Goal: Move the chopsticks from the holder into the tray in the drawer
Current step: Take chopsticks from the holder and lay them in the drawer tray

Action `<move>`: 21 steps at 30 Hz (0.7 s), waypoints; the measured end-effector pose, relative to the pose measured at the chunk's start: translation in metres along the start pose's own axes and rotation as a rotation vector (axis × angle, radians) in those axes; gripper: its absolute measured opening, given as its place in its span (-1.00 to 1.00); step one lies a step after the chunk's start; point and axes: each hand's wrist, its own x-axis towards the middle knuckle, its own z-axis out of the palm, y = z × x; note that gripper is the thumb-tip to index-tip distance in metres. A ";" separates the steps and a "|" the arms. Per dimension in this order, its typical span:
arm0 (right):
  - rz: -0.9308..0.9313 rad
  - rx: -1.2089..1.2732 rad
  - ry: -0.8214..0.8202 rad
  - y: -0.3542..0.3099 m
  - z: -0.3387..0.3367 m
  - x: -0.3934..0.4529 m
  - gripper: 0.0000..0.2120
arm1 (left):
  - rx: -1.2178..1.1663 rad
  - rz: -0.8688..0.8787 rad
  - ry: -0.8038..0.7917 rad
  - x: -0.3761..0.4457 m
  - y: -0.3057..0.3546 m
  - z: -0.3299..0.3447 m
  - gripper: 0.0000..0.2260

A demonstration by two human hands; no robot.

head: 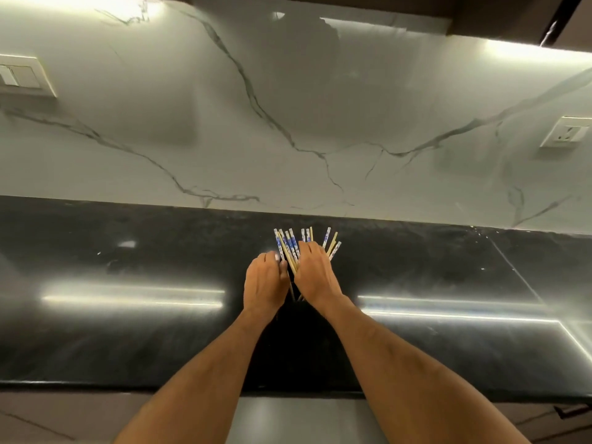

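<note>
Both forearms come in from the bottom, closest to the lens, and meet over the black desk (128,315), so everything below is placed relative to the chopsticks (290,246). Just left of the bundle, the left hand (263,285) has its fingers curled in against the side of the sticks; looks like its grip is closed on them, though the fingertips are a bit blurry. The chopsticks themselves fan upward between the two hands: mostly white ones with blue patterning, plus a few plain bamboo-coloured ones, tips splayed out toward the marble wall (288,107) behind. Right against the bundle on the other side, the right hand (315,272) is wrapped over the sticks too, its grip closed around the right half of the fan. As for the holder, I honestly can't see it. There's a dark patch under the hands and between the wrists that could be it, but it melts into the dark desk, so I can't tell whether the sticks are still sitting in it or already lifted clear. No drawer or tray is in view at all. So my read is we're early: the gathering-up part is happening, with all the sticks seemingly collected in one go, while carrying them over and laying them in the tray is still to do. Off to the far right of the chopsticks there's just a wall socket (565,131).
</note>
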 end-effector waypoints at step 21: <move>0.267 0.217 -0.048 0.001 0.028 0.049 -0.72 | -0.370 -0.154 -0.046 0.031 -0.007 0.028 -0.83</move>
